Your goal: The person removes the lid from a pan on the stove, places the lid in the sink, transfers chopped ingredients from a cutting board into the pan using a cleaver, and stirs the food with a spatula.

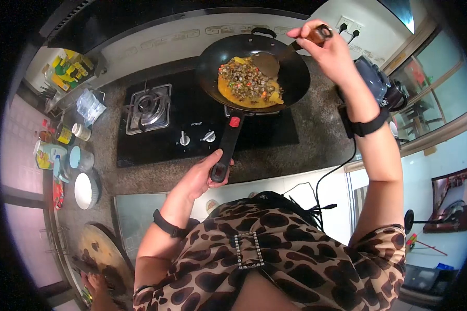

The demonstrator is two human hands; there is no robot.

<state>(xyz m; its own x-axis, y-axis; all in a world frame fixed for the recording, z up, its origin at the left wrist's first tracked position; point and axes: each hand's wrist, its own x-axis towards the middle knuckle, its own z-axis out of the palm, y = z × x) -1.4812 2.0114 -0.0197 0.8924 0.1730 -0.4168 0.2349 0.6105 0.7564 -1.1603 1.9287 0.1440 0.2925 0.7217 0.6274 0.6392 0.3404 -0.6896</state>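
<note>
My left hand is wrapped round the long black handle of a dark wok. The wok sits over the right burner and covers most of it. In it lies a yellow egg layer topped with small grey-brown pieces that look like shellfish meat, with red and green bits. Above the wok's right rim, my right hand is closed on the wooden-ended handle of a spatula. The spatula's broad blade rests at the upper right edge of the food.
Left of the wok is a bare burner. A white bowl, bottles and a cup line the left counter. At lower left another person's hand is by a knife on a round cutting board. A dark appliance stands right.
</note>
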